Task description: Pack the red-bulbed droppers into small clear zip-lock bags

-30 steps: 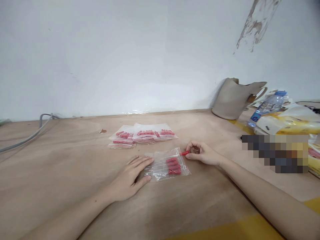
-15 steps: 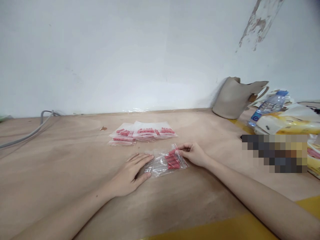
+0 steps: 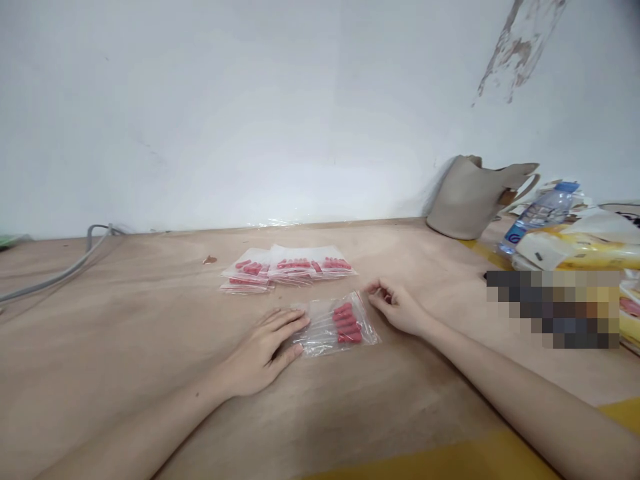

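Note:
A clear zip bag [image 3: 320, 325] lies flat on the brown tabletop, with several red-ended pieces [image 3: 347, 324] inside; their pale, thin shafts point left. My left hand [image 3: 263, 350] rests flat with fingers spread, fingertips touching the bag's left end. Just past the zip edge at the bag's upper right is my right hand [image 3: 397, 307], its fingers loosely bent, thumb and forefinger slightly apart, holding nothing. Behind the bag, several similar zip bags [image 3: 295, 267] with red pieces lie overlapping in a low pile.
A grey cable [image 3: 65, 277] runs along the left. At the back right, a beige bag [image 3: 460, 200] leans against the wall beside a plastic water bottle [image 3: 543, 213] and a yellow-and-white package [image 3: 565, 250]. Yellow tape [image 3: 450, 457] marks the near table edge.
My right hand has let go of the zip edge and moved slightly right, away from the bag. The bag's right end now lies flatter. My left hand stays on the bag.

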### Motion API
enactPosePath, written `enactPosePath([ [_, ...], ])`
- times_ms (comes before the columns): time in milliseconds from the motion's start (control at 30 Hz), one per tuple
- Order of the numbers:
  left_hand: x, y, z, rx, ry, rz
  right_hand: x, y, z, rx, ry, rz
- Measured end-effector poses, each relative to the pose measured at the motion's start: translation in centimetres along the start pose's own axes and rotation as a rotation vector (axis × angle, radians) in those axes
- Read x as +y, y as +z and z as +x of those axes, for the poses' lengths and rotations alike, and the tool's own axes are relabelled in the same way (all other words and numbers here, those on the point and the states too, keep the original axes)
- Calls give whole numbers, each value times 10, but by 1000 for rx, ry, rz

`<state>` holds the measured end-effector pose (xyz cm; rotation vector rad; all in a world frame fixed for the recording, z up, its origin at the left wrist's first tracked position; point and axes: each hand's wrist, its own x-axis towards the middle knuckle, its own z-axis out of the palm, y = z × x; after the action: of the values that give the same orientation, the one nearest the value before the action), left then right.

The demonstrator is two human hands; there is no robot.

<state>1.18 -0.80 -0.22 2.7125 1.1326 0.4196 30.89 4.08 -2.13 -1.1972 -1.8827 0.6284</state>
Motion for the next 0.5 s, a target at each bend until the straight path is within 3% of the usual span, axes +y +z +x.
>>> enactPosePath([
  [67,-1,1,0,-31,-1,11,-1,-7,-2,-3,-116,-99],
  [133,-4,3,0,-6,-2,36,-6,-10,-5,-127,-292,-175],
  [233,-11,7,3,268,-89,118,-15,-9,-10,-300,-438,-255],
  [333,-14,9,4,527,-176,160,-23,-3,-15,-291,-469,-262],
  [400,-7,8,2,492,-153,126,-27,3,-18,-259,-517,-258],
  [500,10,7,-3,247,-66,84,-28,11,-19,-267,-689,-284],
])
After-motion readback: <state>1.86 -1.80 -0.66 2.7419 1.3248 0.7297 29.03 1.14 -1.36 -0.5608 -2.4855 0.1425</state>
